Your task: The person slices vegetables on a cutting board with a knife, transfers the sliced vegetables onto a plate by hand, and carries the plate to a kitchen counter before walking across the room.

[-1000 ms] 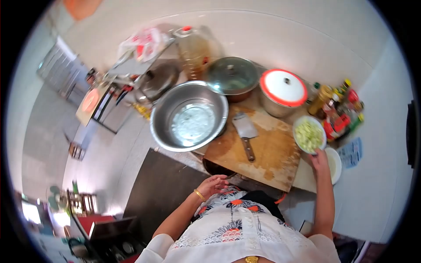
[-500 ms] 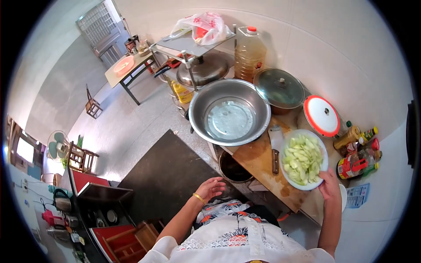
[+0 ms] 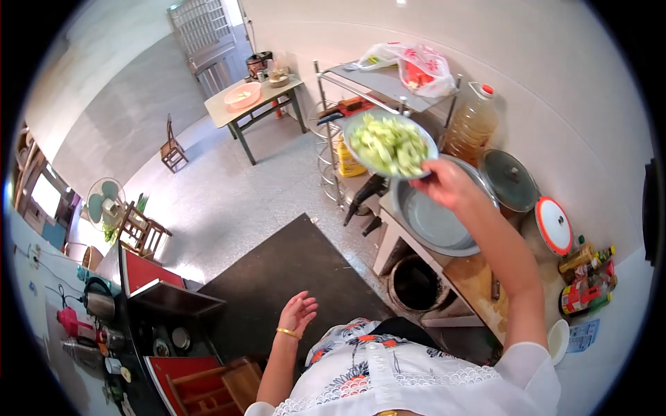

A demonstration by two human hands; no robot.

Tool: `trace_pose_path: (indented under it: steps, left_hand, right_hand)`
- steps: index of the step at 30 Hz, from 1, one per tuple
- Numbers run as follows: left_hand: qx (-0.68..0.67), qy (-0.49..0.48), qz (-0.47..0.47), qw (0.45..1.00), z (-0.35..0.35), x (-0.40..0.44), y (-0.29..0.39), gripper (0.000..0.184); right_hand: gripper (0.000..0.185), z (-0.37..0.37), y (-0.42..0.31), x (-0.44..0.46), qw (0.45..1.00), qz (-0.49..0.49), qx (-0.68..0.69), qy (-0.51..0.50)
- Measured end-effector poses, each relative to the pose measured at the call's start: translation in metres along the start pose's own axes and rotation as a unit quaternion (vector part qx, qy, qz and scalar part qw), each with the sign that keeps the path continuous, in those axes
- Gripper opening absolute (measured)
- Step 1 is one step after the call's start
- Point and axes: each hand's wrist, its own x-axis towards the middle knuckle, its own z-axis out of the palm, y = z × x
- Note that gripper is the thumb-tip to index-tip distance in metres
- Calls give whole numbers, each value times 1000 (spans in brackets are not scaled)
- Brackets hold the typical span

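Note:
My right hand (image 3: 444,184) grips the rim of a white bowl (image 3: 356,154) of sliced light green vegetable (image 3: 388,142), held up in the air. The bowl overlaps the far-left edge of a large metal basin (image 3: 437,218) on the counter. My left hand (image 3: 298,312), with a gold bracelet on the wrist, is empty, its fingers apart over the dark surface. Beyond the basin's near edge lies the wooden cutting board (image 3: 475,281); a knife handle (image 3: 495,287) shows beside my right forearm, and the blade is hidden.
A metal shelf (image 3: 388,83) bears a plastic bag. An oil jug (image 3: 472,121), a glass-lidded pot (image 3: 510,180) and a red-rimmed lid (image 3: 553,225) line the wall. Bottles (image 3: 586,288) stand right. A dark table (image 3: 298,270) lies left; a round dark-mouthed opening (image 3: 417,283) sits below the counter.
My right hand has carried the bowl left from above the cutting board, past the basin, to near the shelf. The view has turned left. My left hand stays empty.

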Motion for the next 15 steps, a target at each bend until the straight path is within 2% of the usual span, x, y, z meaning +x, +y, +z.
trace_pose_path:
  steps: [2, 4, 6, 10, 13, 15]
  left_hand:
    - [-20, 19, 32, 999, -27, -11, 14, 27]
    - [-51, 60, 74, 994, -47, -24, 21, 26]
    - [-72, 81, 95, 990, -70, -34, 22, 26]
    - [-122, 151, 142, 971, -100, -49, 12, 25]
    - [-152, 187, 157, 958, -107, -55, 6, 24]
    - [-151, 203, 170, 952, -108, -51, 2, 25]
  right_hand:
    - [28, 35, -6, 62, 993, 11, 88, 74]
    - [25, 78, -22, 96, 979, -1, 130, 160]
    - [24, 78, -31, 169, 980, -20, 121, 157]
    - [22, 88, -64, 245, 979, -25, 133, 152]
    - [21, 81, -82, 288, 973, -70, 151, 159]
    - [23, 69, -90, 315, 962, -51, 130, 235]
